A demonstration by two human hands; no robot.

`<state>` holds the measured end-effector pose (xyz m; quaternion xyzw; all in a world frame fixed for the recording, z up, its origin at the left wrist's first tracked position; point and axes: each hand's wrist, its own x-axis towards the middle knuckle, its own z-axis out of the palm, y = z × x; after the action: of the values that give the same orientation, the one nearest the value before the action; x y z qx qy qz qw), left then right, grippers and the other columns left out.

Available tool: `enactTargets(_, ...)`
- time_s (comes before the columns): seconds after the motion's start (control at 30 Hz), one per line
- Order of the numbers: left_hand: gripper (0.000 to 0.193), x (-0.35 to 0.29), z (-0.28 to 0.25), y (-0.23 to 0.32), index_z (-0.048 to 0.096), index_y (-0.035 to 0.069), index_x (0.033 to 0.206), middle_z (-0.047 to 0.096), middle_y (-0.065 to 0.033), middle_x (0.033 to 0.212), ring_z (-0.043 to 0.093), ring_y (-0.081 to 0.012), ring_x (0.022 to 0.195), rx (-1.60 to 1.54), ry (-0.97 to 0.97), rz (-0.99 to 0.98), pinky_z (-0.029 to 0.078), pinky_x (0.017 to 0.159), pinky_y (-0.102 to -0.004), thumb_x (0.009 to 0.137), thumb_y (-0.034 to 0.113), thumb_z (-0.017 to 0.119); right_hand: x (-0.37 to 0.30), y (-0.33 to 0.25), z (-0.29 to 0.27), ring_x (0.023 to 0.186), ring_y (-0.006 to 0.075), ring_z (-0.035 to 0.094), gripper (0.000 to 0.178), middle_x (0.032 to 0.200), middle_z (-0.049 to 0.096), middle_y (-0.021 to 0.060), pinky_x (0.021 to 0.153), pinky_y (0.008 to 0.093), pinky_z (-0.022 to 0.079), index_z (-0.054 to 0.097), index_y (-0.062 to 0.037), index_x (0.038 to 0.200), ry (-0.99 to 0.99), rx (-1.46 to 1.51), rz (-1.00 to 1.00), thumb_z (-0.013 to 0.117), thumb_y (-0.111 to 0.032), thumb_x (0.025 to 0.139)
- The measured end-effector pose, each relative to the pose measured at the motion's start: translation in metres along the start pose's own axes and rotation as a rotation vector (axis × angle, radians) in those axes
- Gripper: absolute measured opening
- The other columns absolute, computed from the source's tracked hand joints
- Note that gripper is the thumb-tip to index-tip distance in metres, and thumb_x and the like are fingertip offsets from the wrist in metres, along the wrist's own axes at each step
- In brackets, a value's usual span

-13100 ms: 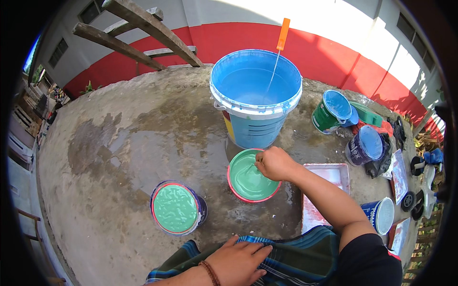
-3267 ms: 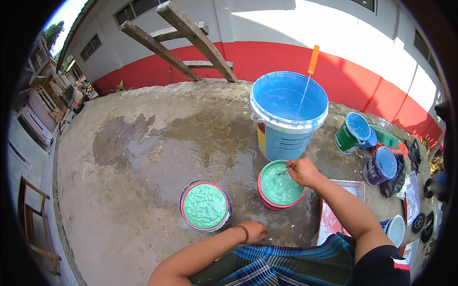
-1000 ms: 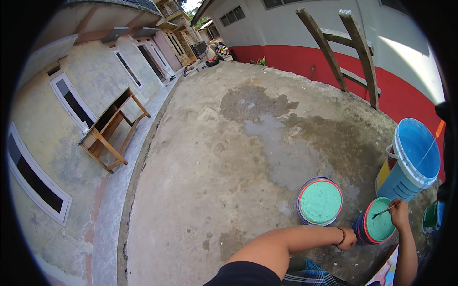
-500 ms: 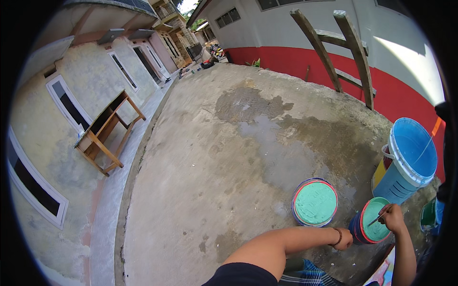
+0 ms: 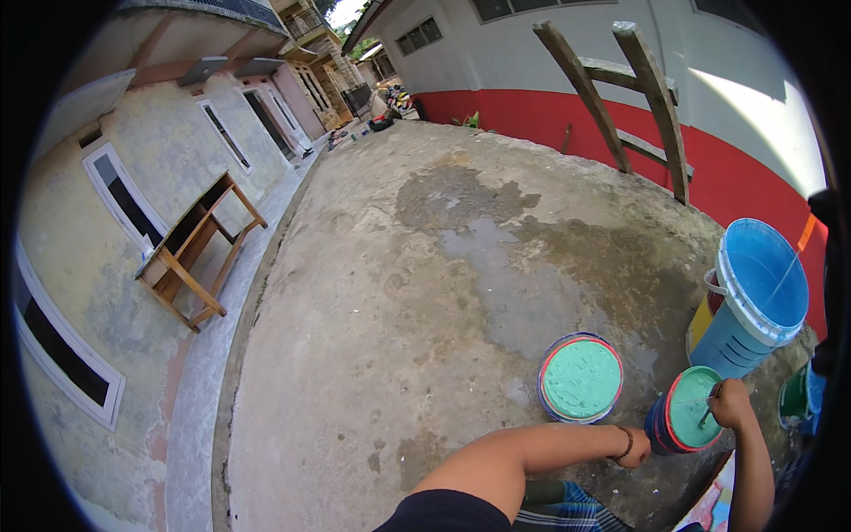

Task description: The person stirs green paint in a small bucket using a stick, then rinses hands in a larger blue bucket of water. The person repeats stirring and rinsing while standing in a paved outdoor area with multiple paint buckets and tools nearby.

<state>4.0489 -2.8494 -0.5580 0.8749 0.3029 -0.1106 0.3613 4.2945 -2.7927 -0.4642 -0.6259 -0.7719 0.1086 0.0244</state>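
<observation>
Thick green paint (image 5: 690, 399) fills a blue bucket with a red rim (image 5: 658, 427) at the lower right. Against its left side rests my left hand (image 5: 634, 449), fingers curled at the bucket's edge. Over the right part of the rim, my right hand (image 5: 731, 403) is closed around a thin dark stick (image 5: 706, 417), whose lower end dips into the paint. Just left of it stands a second bucket (image 5: 542, 390), also full of green paint with a rough, lumpy surface. Neither hand touches that one.
Behind the paint buckets is a tall blue pail (image 5: 743, 344) with a white rim. A green container (image 5: 795, 396) sits at the far right. Wet patches (image 5: 505, 301) mark the concrete. A wooden ladder-like frame (image 5: 656, 106) leans on the red-and-white wall; a wooden bench (image 5: 191, 293) stands left.
My right hand has tipped the stick more upright and shifted its lower end right through the paint. My left hand stays at the bucket's side. The whole view has shifted slightly.
</observation>
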Motion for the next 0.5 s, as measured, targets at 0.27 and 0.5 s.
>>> enactTargets(0.27, 0.028, 0.005, 0.003, -0.004, 0.076, 0.01, 0.099, 0.074, -0.0142, 0.101, 0.069, -0.0315, 0.099, -0.001, 0.041, 0.015, 0.054, 0.086, -0.0431, 0.076, 0.018, 0.063, -0.002, 0.001, -0.004, 0.064, 0.032, 0.067, 0.009, 0.068, 0.065, 0.0223, 0.062, 0.0407, 0.053, 0.069, 0.0047, 0.079, 0.137, 0.01, 0.067, 0.066, -0.003, 0.076)
enactTargets(0.5, 0.026, 0.009, 0.01, -0.003, 0.076, 0.01, 0.097, 0.073, -0.0149, 0.1, 0.07, -0.0321, 0.097, -0.013, 0.025, 0.022, 0.054, 0.085, -0.0438, 0.076, 0.018, 0.063, -0.002, -0.002, -0.005, 0.064, 0.0357, 0.068, 0.009, 0.068, 0.064, 0.025, 0.063, 0.042, 0.053, 0.068, 0.0055, 0.075, 0.254, 0.329, 0.094, 0.063, -0.002, 0.073)
